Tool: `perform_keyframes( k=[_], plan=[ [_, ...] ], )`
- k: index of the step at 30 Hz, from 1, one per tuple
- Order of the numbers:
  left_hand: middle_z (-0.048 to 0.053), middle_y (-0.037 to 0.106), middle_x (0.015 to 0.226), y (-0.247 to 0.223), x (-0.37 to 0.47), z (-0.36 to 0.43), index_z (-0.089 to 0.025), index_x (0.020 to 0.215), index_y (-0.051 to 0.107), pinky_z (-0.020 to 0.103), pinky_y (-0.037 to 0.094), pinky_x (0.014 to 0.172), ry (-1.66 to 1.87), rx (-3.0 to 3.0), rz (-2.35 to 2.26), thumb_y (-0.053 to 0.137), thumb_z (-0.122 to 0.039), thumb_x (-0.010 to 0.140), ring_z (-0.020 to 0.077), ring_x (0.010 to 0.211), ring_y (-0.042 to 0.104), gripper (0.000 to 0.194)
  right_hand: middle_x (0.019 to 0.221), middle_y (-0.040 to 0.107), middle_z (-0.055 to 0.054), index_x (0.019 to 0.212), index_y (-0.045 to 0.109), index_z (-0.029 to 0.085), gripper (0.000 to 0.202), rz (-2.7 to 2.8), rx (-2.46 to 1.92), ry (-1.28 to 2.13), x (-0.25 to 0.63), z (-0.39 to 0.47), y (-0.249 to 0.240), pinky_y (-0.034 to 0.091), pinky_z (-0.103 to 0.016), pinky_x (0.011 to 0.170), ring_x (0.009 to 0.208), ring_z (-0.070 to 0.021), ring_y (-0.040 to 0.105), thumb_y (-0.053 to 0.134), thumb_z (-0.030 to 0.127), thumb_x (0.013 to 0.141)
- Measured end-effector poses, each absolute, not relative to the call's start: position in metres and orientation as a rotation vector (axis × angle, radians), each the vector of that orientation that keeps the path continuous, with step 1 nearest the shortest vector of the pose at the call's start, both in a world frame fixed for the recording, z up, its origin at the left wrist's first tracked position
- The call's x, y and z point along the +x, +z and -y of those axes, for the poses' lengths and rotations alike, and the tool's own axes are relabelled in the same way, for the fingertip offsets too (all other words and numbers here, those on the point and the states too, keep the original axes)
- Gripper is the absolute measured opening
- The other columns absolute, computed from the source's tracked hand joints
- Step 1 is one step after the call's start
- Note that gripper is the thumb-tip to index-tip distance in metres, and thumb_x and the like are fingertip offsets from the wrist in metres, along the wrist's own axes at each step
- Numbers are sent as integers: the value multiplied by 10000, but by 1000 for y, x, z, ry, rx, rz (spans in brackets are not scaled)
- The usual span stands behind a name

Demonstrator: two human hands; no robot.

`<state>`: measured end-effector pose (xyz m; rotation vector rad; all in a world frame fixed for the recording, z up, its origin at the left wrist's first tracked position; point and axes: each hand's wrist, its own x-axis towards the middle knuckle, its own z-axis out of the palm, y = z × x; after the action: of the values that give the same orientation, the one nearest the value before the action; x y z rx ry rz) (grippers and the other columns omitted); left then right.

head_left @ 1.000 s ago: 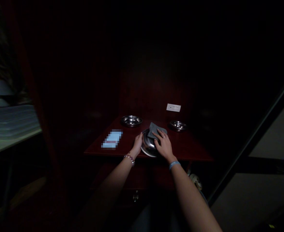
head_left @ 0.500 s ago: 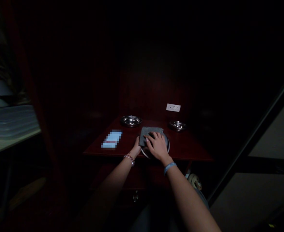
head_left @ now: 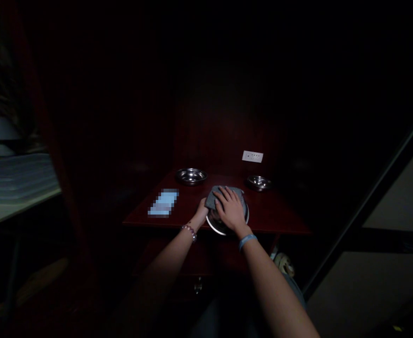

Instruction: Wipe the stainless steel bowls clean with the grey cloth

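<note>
Close to the table's front edge is a round shiny metal bowl [head_left: 222,229], partly covered by a grey cloth [head_left: 211,200]. My left hand [head_left: 202,211] grips the bowl's left side, its fingers mostly hidden behind the rim and cloth. Spread flat over the cloth, my right hand [head_left: 231,209] presses it against the bowl, fingers stretched out and apart. How deep the bowl is cannot be made out under the hand and cloth.
On the dark red table [head_left: 185,202] stand a metal bowl [head_left: 191,176] at the back left and another metal bowl [head_left: 259,182] at the back right. A blurred-out phone-like screen [head_left: 163,203] lies left. The back wall carries a white socket [head_left: 252,156]. Stacked clear trays [head_left: 19,176] sit far left.
My right hand has slid slightly forward over the cloth, and its fingers have straightened from a more curled pose. The cloth has shifted a little to the right. The left hand keeps its grip.
</note>
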<state>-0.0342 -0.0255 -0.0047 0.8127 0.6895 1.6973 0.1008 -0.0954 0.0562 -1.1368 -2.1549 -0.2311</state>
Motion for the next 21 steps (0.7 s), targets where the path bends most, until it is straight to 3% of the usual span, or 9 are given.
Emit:
perform_keyframes(
  k=[7, 15, 21],
  plan=[
    [111, 775, 813, -4, -35, 22, -149, 796, 760, 352, 519, 811, 1611, 941, -748, 795, -450, 736, 233, 769, 688, 309, 1543, 533, -91, 1467, 559, 230, 482, 1962, -1256, -151, 114, 82, 50, 250, -474, 1241, 1488, -269, 382, 386, 384, 1045],
    [85, 752, 743, -3, -37, 22, -146, 750, 737, 333, 503, 769, 1637, 873, -815, 782, -501, 764, 207, 699, 659, 358, 1530, 523, -145, 1531, 470, 207, 541, 1770, -1492, 119, 134, 81, 45, 397, -464, 1152, 1371, -292, 518, 338, 412, 1048],
    [51, 726, 725, -3, -40, 22, -160, 725, 697, 309, 476, 738, 1702, 786, -822, 758, -504, 795, 185, 682, 633, 356, 1610, 411, -195, 1591, 354, 160, 600, 1744, -1528, 270, 135, 71, 30, 359, -484, 1183, 1471, -302, 431, 288, 423, 1056]
  ],
)
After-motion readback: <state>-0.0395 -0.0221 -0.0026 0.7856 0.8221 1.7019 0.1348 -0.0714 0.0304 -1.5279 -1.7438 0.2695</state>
